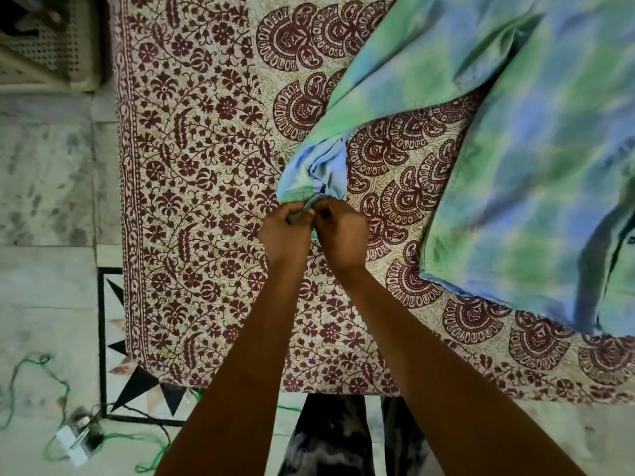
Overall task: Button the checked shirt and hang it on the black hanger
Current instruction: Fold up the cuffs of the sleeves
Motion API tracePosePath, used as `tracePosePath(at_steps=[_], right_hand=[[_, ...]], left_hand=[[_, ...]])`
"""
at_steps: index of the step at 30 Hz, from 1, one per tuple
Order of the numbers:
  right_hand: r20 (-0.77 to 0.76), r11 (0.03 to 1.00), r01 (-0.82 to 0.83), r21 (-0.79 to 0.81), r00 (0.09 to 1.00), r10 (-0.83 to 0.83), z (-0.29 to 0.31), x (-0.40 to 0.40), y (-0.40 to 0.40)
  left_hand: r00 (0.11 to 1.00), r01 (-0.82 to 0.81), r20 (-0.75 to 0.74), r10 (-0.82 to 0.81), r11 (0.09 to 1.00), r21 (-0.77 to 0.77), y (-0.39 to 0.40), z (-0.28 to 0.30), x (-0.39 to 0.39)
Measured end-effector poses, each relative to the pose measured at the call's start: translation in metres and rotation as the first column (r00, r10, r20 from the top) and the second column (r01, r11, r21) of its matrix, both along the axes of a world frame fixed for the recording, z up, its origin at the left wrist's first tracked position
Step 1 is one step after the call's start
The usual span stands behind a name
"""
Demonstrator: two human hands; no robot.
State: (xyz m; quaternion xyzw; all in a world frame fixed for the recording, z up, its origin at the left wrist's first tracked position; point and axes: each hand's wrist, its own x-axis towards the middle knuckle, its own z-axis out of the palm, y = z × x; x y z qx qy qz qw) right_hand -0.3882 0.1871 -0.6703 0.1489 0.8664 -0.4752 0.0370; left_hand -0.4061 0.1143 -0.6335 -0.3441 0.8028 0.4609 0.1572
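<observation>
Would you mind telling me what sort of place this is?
Most likely a room in a home: a bed with a block-printed bedspread, a marble floor with black inlay, and a plastic basket at the top left.

Landmark: maroon-and-cream floral printed bedspread [206, 201], on which the green-and-blue checked cotton shirt [536, 187] lies across the right and far parts, one sleeve cuff [314, 180] reaching toward its middle. The left hand [285, 231] and right hand [340, 231] meet touching at that cuff, above the bedspread's centre, each pinching the cloth. Left of the bedspread: white perforated plastic basket [48, 42] at the far corner, green cord [34, 379] on the marble floor [44, 187] by the near corner.
</observation>
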Motion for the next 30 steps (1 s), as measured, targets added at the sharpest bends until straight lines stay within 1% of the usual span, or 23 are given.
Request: tracePosePath(at_steps=[2, 3, 5, 6, 9, 11, 15, 17, 19, 21, 22, 23, 24, 26, 27, 30], right_hand=[[-0.008, 0.999, -0.009, 0.054, 1.0, 0.01, 0.001, 0.0, -0.002], [0.0, 0.997, -0.015, 0.08, 1.0, 0.015, 0.001, -0.001, -0.002], [0.017, 0.994, -0.02, 0.109, 1.0, 0.019, 0.0, -0.001, -0.003], [0.016, 0.993, -0.021, 0.116, 1.0, 0.019, -0.001, -0.001, -0.003], [-0.017, 0.992, -0.012, 0.125, 1.0, 0.014, -0.001, 0.0, -0.003], [-0.036, 0.989, -0.004, 0.147, 0.999, 0.009, -0.001, 0.0, -0.003], [-0.002, 0.992, -0.012, 0.129, 1.0, 0.013, -0.003, 0.0, -0.001], [0.019, 0.998, -0.014, 0.058, 1.0, 0.013, -0.001, 0.0, 0.0], [0.039, 0.998, 0.028, -0.061, 0.999, -0.026, 0.0, -0.003, 0.004], [0.098, 0.991, 0.067, -0.119, 0.994, -0.055, 0.002, -0.007, 0.007], [0.126, 0.992, 0.062, -0.113, 0.991, -0.047, 0.003, -0.009, 0.007], [0.142, 0.993, 0.051, -0.105, 0.989, -0.036, 0.003, -0.009, 0.007], [0.147, 0.994, 0.047, -0.099, 0.989, -0.032, 0.004, -0.009, 0.007], [0.122, 0.995, 0.055, -0.08, 0.991, -0.045, 0.004, -0.007, 0.003], [0.104, 0.996, 0.067, -0.061, 0.993, -0.06, 0.003, -0.005, 0.002], [0.039, 0.991, 0.126, -0.036, 0.991, -0.124, 0.004, 0.001, -0.005]], left_hand=[[0.997, 0.058, -0.034, -0.063, 0.99, -0.13, 0.004, 0.001, 0.001], [0.994, 0.098, -0.024, -0.105, 0.975, -0.202, 0.007, 0.001, 0.002], [0.986, 0.164, 0.059, -0.153, 0.93, -0.33, 0.008, 0.001, 0.003], [0.985, 0.172, 0.092, -0.149, 0.92, -0.352, 0.006, -0.001, 0.002], [0.98, 0.185, 0.124, -0.153, 0.933, -0.309, 0.002, -0.005, -0.007], [0.971, 0.222, 0.147, -0.187, 0.937, -0.271, 0.0, -0.005, -0.015], [0.963, 0.255, 0.117, -0.243, 0.961, -0.105, -0.007, -0.004, -0.021], [0.951, 0.299, 0.113, -0.288, 0.95, -0.094, -0.01, -0.004, -0.02], [0.946, 0.313, 0.104, -0.306, 0.948, -0.062, -0.014, -0.006, -0.02], [0.937, 0.342, 0.094, -0.336, 0.938, -0.052, -0.016, -0.006, -0.017], [0.927, 0.372, 0.082, -0.366, 0.925, -0.081, -0.018, -0.007, -0.014], [0.913, 0.409, 0.071, -0.402, 0.901, -0.144, -0.02, -0.009, -0.012], [0.896, 0.442, 0.073, -0.438, 0.866, -0.234, -0.02, -0.01, -0.01], [0.87, 0.483, 0.125, -0.476, 0.775, -0.408, -0.016, -0.008, -0.008], [0.861, 0.499, 0.163, -0.481, 0.74, -0.451, -0.013, -0.007, -0.008], [0.841, 0.539, 0.276, -0.464, 0.678, -0.5, -0.006, -0.004, -0.013]])
